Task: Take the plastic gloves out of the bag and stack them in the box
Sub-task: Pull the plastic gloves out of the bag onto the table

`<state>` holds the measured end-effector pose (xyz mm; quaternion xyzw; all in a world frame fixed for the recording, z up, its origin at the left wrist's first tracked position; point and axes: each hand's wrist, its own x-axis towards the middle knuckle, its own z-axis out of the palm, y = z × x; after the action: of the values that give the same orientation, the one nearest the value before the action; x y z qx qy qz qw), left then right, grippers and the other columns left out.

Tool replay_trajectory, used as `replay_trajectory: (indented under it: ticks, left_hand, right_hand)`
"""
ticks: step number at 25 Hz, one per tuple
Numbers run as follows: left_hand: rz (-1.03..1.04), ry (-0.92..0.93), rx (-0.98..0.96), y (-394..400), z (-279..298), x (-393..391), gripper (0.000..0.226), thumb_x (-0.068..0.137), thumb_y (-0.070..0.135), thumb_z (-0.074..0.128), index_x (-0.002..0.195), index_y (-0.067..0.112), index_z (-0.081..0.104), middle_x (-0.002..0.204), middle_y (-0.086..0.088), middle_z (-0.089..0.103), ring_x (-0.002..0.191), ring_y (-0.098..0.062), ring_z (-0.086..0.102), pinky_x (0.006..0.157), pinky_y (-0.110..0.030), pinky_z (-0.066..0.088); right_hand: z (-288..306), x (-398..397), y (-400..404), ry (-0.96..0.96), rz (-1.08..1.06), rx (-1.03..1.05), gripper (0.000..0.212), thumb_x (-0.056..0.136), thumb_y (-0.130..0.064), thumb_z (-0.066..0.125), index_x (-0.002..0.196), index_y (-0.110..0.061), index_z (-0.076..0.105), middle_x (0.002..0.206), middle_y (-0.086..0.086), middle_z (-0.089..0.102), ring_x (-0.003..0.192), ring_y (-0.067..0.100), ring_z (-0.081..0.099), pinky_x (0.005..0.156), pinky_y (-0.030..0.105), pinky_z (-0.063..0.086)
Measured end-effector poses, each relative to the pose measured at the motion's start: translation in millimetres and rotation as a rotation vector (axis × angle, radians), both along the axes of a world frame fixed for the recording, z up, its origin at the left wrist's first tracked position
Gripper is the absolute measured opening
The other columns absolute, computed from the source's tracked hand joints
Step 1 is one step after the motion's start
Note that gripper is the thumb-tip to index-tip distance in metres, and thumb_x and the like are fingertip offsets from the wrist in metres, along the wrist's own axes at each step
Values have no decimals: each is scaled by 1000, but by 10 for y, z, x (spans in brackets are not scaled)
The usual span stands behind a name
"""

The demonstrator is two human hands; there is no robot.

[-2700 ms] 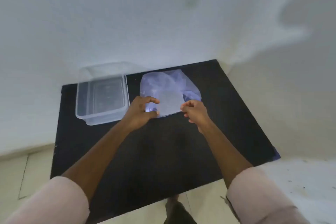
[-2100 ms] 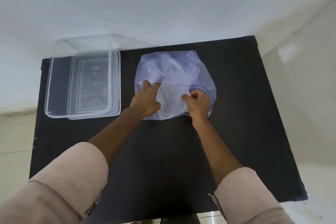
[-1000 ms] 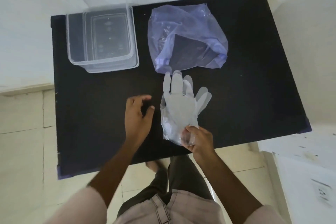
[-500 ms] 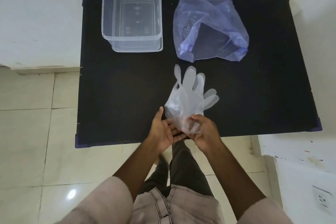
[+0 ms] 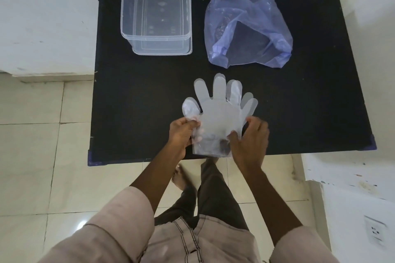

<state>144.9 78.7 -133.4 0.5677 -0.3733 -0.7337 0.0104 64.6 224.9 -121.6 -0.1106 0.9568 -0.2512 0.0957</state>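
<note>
Thin clear plastic gloves (image 5: 218, 111) are spread flat above the near part of the black table (image 5: 132, 96), fingers pointing away from me. My left hand (image 5: 181, 132) pinches their left edge by the thumb part. My right hand (image 5: 250, 136) grips their right edge near the cuff. The bluish plastic bag (image 5: 248, 30) lies crumpled and open at the far right of the table. The clear plastic box (image 5: 156, 19) stands at the far left, with nothing visible inside.
A white wall borders the table at the back and left. A white ledge (image 5: 346, 175) with a wall socket (image 5: 376, 232) sits to the right. Tiled floor (image 5: 42, 156) and my legs and a bare foot (image 5: 181, 179) lie below the near table edge.
Both hands reached into the bag, then my right hand drew the gloves out toward me. My left hand has since joined, and the gloves are now held flat between both hands.
</note>
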Motion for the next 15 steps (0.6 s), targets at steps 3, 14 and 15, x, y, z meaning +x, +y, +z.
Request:
replay_trajectory:
  ticks: [3, 14, 15]
  left_hand:
    - [2, -46, -58, 20, -4, 18, 23, 90, 21, 64, 108, 7, 68, 103, -13, 73, 88, -28, 71, 71, -39, 62]
    - [-221, -180, 18, 137, 155, 534, 19, 91, 25, 63, 93, 9, 73, 88, -11, 75, 76, -23, 71, 68, -33, 55]
    - [-237, -185, 18, 135, 148, 542, 19, 90, 24, 64, 93, 8, 73, 89, -12, 75, 75, -22, 71, 68, -33, 55]
  right_hand:
    - [-91, 117, -93, 146, 495, 115, 36, 79, -31, 73, 107, -13, 62, 110, 13, 66, 98, 30, 63, 86, 43, 52]
    - [-47, 166, -34, 2, 719, 229, 48, 83, -29, 69, 124, -8, 53, 119, 18, 67, 104, 38, 66, 89, 54, 51]
    - [-45, 174, -22, -80, 724, 258, 49, 87, -30, 65, 129, -10, 50, 128, 16, 62, 113, 36, 61, 96, 52, 47]
